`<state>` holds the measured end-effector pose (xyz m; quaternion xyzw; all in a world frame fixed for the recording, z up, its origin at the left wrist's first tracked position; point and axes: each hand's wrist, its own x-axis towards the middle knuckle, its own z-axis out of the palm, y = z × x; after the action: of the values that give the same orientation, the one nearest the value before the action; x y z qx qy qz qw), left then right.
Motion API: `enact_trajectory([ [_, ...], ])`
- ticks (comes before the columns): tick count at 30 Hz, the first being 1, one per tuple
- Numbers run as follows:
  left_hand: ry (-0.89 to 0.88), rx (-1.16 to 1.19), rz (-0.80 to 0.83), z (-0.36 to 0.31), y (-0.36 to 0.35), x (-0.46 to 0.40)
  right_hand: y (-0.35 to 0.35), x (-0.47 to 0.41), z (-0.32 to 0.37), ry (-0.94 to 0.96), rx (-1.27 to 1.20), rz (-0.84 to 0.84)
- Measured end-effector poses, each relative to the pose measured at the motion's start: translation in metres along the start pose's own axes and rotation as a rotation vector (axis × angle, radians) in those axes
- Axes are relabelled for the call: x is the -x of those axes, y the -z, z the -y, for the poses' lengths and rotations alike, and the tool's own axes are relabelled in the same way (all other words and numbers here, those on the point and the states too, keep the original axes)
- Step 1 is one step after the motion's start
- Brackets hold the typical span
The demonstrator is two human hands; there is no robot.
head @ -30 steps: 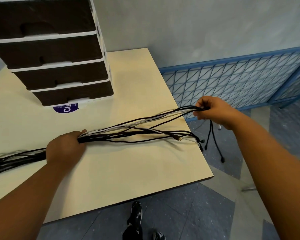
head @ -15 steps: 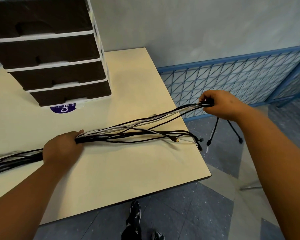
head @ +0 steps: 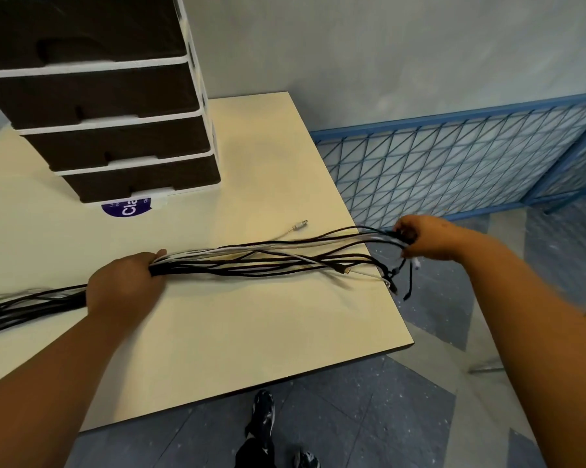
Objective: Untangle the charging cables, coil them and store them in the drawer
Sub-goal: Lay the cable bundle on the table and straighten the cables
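Observation:
A bundle of black and white charging cables (head: 268, 261) lies stretched left to right across the cream table (head: 251, 332). My left hand (head: 122, 285) is closed around the bundle near its middle, pressing it on the table. My right hand (head: 423, 236) grips several cable ends just past the table's right edge, with plugs dangling below it. One white plug end (head: 300, 225) lies loose on the table behind the bundle. The drawer unit (head: 116, 130), dark drawers in a white frame, stands at the back left with all drawers closed.
A blue mesh fence panel (head: 470, 163) runs along the wall to the right of the table. A purple sticker (head: 126, 207) sits on the table below the drawer unit. My shoes (head: 262, 413) show on the grey floor near the table's front edge.
My right hand has dropped lower and closer to the table's right edge with the cable ends. A white plug end now lies free on the table. My left hand stays put.

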<state>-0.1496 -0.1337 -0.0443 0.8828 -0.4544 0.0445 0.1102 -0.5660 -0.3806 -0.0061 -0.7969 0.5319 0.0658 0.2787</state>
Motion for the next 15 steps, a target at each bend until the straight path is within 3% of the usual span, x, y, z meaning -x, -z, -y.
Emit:
enact_trajectory([
  [3,0.005,0.003,0.001,-0.002,0.001,0.000,0.000,0.001,0.013,0.063,0.017,0.061],
  [6,0.008,0.009,-0.008,-0.002,0.001,0.000,0.003,0.007,0.043,0.187,-0.114,0.036],
  [9,0.004,0.017,-0.011,-0.001,0.000,0.000,-0.005,0.010,0.080,0.350,-0.148,-0.108],
  [12,0.005,0.014,-0.015,-0.001,0.000,0.000,-0.025,0.008,0.112,0.457,0.052,-0.221],
  [15,-0.004,0.013,-0.017,-0.002,0.002,0.001,-0.044,0.000,0.124,0.402,0.336,-0.174],
])
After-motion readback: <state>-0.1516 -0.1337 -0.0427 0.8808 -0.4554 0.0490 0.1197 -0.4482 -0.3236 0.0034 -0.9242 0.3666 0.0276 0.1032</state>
